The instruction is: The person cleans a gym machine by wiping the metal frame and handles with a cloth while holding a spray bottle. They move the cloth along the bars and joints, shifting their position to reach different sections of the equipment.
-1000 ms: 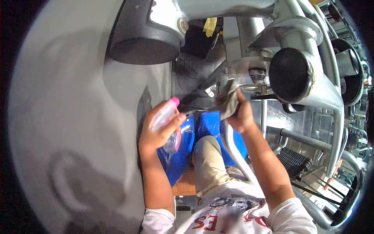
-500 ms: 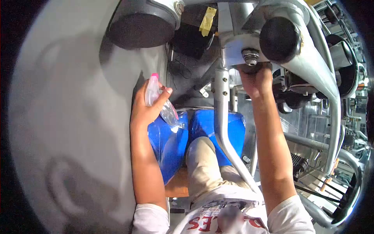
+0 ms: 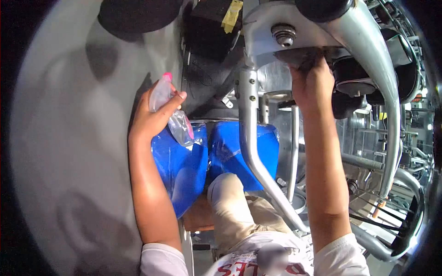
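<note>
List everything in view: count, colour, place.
spray bottle: 1, clear with pink cap, in the left hand, centre left
cloth: 1, dark grey, pressed under the machine frame by the right hand, top centre
machine frame: 1, silver tubing, top and right
bolt: 1, silver, on the frame, top centre
blue pads: 2, blue, side by side, centre
yellow tag: 1, yellow, top centre
wall: 1, grey, left
left hand: 1, gripping the bottle
right hand: 1, raised, on the cloth
knee: 1, beige trousers, below the pads
</note>
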Demonstrator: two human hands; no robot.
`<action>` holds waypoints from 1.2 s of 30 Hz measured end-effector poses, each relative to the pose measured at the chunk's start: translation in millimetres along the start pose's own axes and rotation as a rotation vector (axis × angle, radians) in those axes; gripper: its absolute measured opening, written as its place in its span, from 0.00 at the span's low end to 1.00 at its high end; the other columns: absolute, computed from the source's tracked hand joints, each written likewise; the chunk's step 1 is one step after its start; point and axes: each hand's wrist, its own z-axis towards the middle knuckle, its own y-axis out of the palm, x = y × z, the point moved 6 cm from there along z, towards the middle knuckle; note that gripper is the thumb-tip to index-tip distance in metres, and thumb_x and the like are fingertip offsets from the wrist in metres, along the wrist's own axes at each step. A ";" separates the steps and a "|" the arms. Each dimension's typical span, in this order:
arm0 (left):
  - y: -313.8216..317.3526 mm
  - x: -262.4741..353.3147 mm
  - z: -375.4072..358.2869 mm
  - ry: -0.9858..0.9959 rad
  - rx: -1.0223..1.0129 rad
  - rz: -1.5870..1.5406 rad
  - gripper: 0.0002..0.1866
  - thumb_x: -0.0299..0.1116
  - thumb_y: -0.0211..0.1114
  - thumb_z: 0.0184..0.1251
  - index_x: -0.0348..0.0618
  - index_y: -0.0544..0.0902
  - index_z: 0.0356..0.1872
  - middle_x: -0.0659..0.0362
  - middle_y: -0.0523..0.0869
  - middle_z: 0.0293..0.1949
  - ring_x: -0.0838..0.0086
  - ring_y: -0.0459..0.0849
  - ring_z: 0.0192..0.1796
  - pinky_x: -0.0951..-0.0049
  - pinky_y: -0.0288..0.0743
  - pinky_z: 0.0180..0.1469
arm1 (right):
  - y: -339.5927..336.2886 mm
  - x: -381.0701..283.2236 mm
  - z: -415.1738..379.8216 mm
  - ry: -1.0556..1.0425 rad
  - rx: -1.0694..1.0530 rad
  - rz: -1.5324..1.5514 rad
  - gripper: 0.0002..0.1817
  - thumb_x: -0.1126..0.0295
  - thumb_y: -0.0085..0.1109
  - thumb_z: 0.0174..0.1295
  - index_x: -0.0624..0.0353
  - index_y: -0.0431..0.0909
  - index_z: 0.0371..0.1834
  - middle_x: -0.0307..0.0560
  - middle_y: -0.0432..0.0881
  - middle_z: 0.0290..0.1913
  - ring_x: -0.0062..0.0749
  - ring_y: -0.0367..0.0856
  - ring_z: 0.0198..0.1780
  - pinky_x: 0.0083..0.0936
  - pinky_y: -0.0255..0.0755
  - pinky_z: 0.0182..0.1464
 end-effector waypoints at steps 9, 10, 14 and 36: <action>-4.3 -8.9 -0.1 -0.108 0.031 -0.039 0.18 0.43 0.75 0.64 0.38 0.81 0.42 0.61 0.84 0.31 0.77 0.83 0.32 0.73 0.76 0.38 | 0.0 32.6 37.3 -1.354 0.069 -0.919 0.34 0.73 0.59 0.65 0.79 0.48 0.64 0.78 0.57 0.60 0.65 0.58 0.61 0.55 0.48 0.70; -5.0 -12.0 1.1 -0.118 0.021 -0.047 0.19 0.40 0.76 0.63 0.40 0.80 0.46 0.60 0.84 0.35 0.75 0.84 0.33 0.72 0.77 0.38 | 0.2 43.2 39.6 -1.342 0.031 -0.989 0.34 0.73 0.59 0.65 0.78 0.49 0.64 0.79 0.57 0.61 0.67 0.58 0.61 0.56 0.48 0.71; 0.0 -6.2 -3.8 -0.103 0.008 -0.121 0.20 0.38 0.77 0.62 0.42 0.80 0.49 0.60 0.84 0.39 0.72 0.85 0.34 0.71 0.78 0.39 | -21.8 88.2 41.9 -1.301 -0.088 -1.131 0.25 0.76 0.60 0.61 0.62 0.65 0.62 0.81 0.62 0.62 0.73 0.66 0.60 0.61 0.62 0.64; 6.3 -3.4 -4.3 -0.081 -0.122 -0.124 0.13 0.40 0.74 0.64 0.44 0.81 0.39 0.62 0.84 0.32 0.78 0.84 0.33 0.73 0.78 0.39 | -2.8 103.2 13.2 -1.175 -0.256 -1.261 0.32 0.78 0.63 0.50 0.47 0.69 0.61 0.71 0.65 0.63 0.71 0.65 0.63 0.60 0.65 0.63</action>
